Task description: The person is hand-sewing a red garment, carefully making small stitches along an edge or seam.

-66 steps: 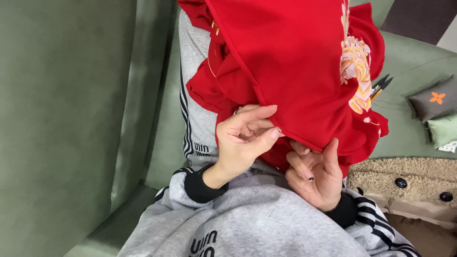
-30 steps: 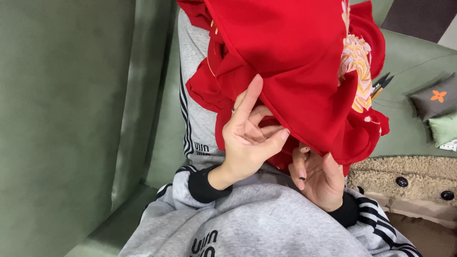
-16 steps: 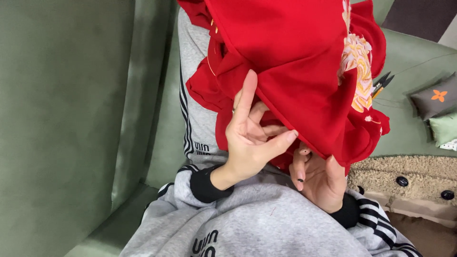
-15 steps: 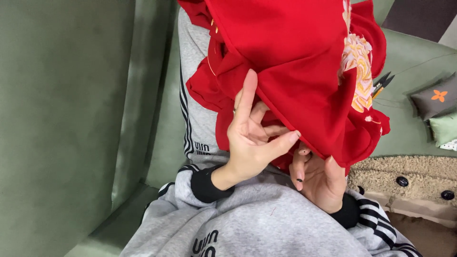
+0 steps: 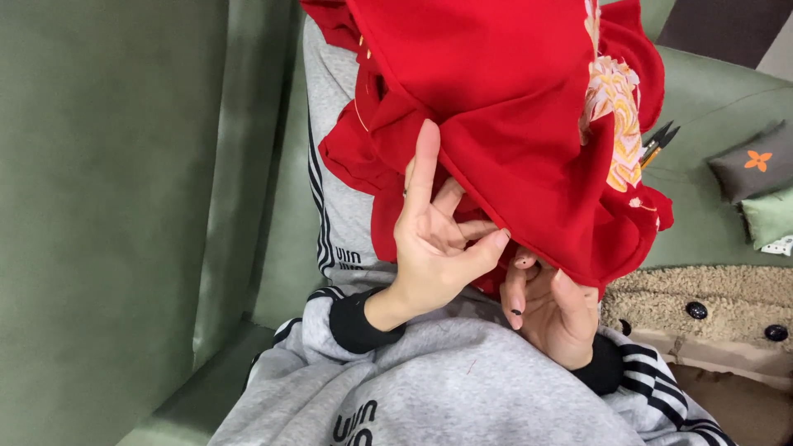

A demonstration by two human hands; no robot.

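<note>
A red cloth point(image 5: 496, 99) with a pink and orange embroidered patch point(image 5: 615, 107) lies bunched over my lap. My left hand point(image 5: 438, 248) pinches its lower hem between thumb and bent fingers, with the index finger stretched straight up along the fabric. Just to the right and partly under the hem, my right hand point(image 5: 553, 310) lies palm up, its fingers curled onto the cloth's edge and its fingertips mostly hidden. A small dark mark shows on one right finger. Both wrists come out of grey sleeves with black cuffs.
I sit on a green sofa point(image 5: 124, 206). Small black snips point(image 5: 657, 142) lie on the seat by the cloth. A grey pincushion with an orange flower point(image 5: 752, 169) and a green one point(image 5: 768, 216) sit at the right. A beige fuzzy piece with black buttons point(image 5: 686, 301) lies below.
My left index finger has lifted from a curl and straightened up along the cloth. The hem pinch has shifted slightly right. My right hand has stayed under the edge.
</note>
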